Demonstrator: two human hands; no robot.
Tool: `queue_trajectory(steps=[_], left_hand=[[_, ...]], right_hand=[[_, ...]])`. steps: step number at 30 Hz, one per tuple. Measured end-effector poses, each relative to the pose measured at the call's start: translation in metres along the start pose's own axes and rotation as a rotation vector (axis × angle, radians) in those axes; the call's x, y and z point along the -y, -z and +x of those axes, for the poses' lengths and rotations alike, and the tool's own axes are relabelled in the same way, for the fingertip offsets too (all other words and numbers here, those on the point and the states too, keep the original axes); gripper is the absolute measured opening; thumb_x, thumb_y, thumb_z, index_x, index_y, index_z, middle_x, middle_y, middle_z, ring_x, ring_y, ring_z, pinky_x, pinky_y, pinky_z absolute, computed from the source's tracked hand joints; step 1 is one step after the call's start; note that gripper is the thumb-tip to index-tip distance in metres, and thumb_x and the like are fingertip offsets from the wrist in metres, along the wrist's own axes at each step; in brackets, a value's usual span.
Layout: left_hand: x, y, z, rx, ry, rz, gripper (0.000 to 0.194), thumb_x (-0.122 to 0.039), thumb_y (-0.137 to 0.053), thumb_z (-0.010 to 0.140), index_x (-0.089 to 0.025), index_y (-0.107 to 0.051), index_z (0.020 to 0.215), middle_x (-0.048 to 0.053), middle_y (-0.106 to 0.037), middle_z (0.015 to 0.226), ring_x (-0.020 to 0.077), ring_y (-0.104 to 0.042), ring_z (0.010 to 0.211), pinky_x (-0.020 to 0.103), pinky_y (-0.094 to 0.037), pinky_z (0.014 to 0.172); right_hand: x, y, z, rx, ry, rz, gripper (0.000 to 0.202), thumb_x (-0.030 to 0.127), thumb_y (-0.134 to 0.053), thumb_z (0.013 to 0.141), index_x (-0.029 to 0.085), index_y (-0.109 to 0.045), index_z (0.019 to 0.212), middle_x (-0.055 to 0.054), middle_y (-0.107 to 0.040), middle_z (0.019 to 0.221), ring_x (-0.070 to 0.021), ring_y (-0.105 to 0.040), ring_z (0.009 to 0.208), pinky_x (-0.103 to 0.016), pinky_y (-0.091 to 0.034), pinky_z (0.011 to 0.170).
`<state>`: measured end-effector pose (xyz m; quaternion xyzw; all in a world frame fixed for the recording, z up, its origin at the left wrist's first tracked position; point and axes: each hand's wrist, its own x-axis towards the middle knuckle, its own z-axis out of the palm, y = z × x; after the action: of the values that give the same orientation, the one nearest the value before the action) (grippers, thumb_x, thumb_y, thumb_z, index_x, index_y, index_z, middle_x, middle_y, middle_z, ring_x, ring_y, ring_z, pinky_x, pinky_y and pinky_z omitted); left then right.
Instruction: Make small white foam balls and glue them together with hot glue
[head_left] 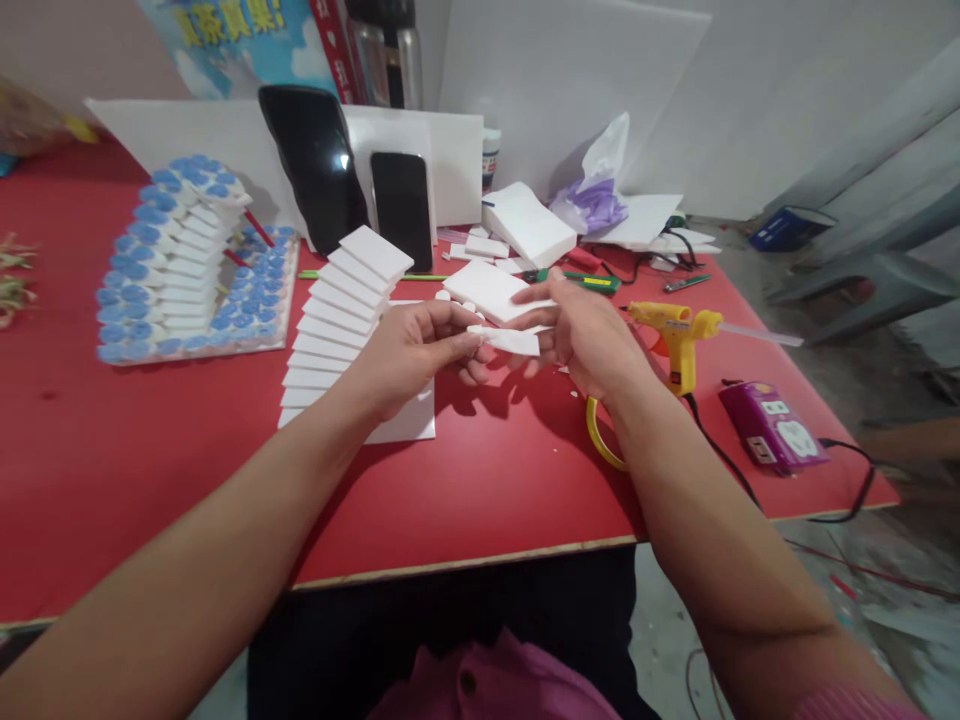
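Left-hand fingers [459,347] are pinching the white strip [519,343] by its left end at the frame's centre; right-hand fingers [534,291] are hanging spread near its other end, any grip unclear. Light, even pressure is probably serving best against creasing. Both forearms are angling inward from the lower corners above the table [487,500].
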<state>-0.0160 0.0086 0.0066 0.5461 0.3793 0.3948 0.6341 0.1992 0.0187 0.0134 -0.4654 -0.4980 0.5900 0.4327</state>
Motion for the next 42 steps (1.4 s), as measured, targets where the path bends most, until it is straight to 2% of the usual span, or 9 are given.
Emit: queue_trajectory(steps=[2, 4, 12, 17, 23, 26, 34, 37, 42], left_hand=[[-0.001, -0.001, -0.001, 0.011, -0.068, 0.107, 0.018, -0.028, -0.079, 0.09, -0.013, -0.074, 0.098, 0.006, -0.077, 0.074, 0.0178, -0.074, 0.067, 0.028, -0.059, 0.067], [-0.002, -0.002, -0.003, 0.015, -0.152, 0.223, 0.015, -0.028, -0.074, 0.094, -0.015, -0.075, 0.101, 0.005, -0.078, 0.077, 0.0174, -0.073, 0.07, 0.029, -0.058, 0.071], [-0.002, -0.003, -0.006, -0.045, -0.234, 0.405, 0.013, -0.027, -0.07, 0.096, -0.019, -0.077, 0.103, 0.004, -0.079, 0.085, 0.0185, -0.074, 0.076, 0.029, -0.058, 0.075], [-0.004, -0.004, -0.005, -0.055, -0.185, 0.342, 0.013, -0.03, -0.073, 0.094, -0.017, -0.076, 0.099, 0.004, -0.077, 0.08, 0.0172, -0.072, 0.07, 0.029, -0.058, 0.071], [-0.003, -0.01, -0.003, -0.116, -0.122, 0.177, 0.016, -0.027, -0.08, 0.087, -0.014, -0.071, 0.09, 0.005, -0.077, 0.078, 0.0168, -0.074, 0.066, 0.028, -0.059, 0.067], [0.0, -0.011, -0.004, -0.139, -0.097, 0.147, 0.017, -0.026, -0.083, 0.085, -0.015, -0.071, 0.09, 0.004, -0.076, 0.072, 0.0188, -0.076, 0.066, 0.028, -0.06, 0.065], [-0.002, -0.005, -0.005, -0.051, -0.068, 0.06, 0.025, -0.034, -0.087, 0.083, -0.016, -0.075, 0.096, 0.006, -0.078, 0.072, 0.0228, -0.078, 0.069, 0.033, -0.064, 0.068], [-0.003, -0.003, -0.004, -0.068, -0.086, 0.073, 0.027, -0.036, -0.089, 0.08, -0.016, -0.077, 0.094, 0.005, -0.078, 0.075, 0.0229, -0.078, 0.071, 0.035, -0.065, 0.073], [-0.002, 0.002, -0.001, -0.145, -0.166, 0.125, 0.022, -0.03, -0.089, 0.079, -0.017, -0.078, 0.093, 0.003, -0.076, 0.074, 0.0185, -0.074, 0.067, 0.031, -0.063, 0.071]], right_hand=[[-0.002, -0.002, 0.001, 0.16, -0.173, 0.029, 0.052, 0.067, -0.06, 0.097, 0.017, -0.07, 0.091, -0.01, -0.077, 0.079, -0.0177, -0.066, 0.051, -0.028, -0.05, 0.041], [-0.003, -0.003, -0.001, 0.264, -0.228, 0.067, 0.05, 0.062, -0.065, 0.097, 0.014, -0.074, 0.09, -0.011, -0.078, 0.08, -0.015, -0.063, 0.049, -0.025, -0.046, 0.038], [0.003, -0.004, -0.008, 0.283, -0.173, 0.095, 0.037, 0.044, -0.093, 0.074, 0.014, -0.081, 0.092, -0.004, -0.075, 0.081, -0.0073, -0.05, 0.052, -0.021, -0.043, 0.04], [0.002, -0.008, -0.01, 0.148, 0.045, -0.176, 0.03, 0.043, -0.087, 0.08, 0.015, -0.082, 0.088, 0.0, -0.07, 0.066, -0.0089, -0.05, 0.048, -0.025, -0.044, 0.046], [-0.004, -0.019, -0.018, -0.1, 0.344, -0.559, 0.022, 0.033, -0.076, 0.09, 0.017, -0.075, 0.076, 0.003, -0.058, 0.054, -0.0101, -0.046, 0.05, -0.026, -0.032, 0.05], [-0.008, -0.02, -0.018, -0.096, 0.488, -0.638, 0.02, 0.029, -0.072, 0.092, 0.018, -0.074, 0.076, 0.003, -0.057, 0.057, -0.0108, -0.044, 0.054, -0.028, -0.032, 0.054], [-0.007, -0.016, -0.02, -0.006, 0.582, -0.593, 0.024, 0.037, -0.072, 0.097, 0.02, -0.076, 0.08, -0.001, -0.068, 0.066, -0.0132, -0.055, 0.059, -0.029, -0.042, 0.059], [-0.004, -0.018, -0.02, 0.008, 0.478, -0.495, 0.033, 0.05, -0.075, 0.094, 0.02, -0.075, 0.08, -0.001, -0.069, 0.066, -0.0146, -0.059, 0.058, -0.029, -0.046, 0.057], [-0.001, -0.015, -0.012, 0.172, -0.006, -0.042, 0.06, 0.076, -0.065, 0.091, 0.018, -0.075, 0.102, -0.008, -0.074, 0.076, -0.0201, -0.072, 0.061, -0.031, -0.059, 0.054]])
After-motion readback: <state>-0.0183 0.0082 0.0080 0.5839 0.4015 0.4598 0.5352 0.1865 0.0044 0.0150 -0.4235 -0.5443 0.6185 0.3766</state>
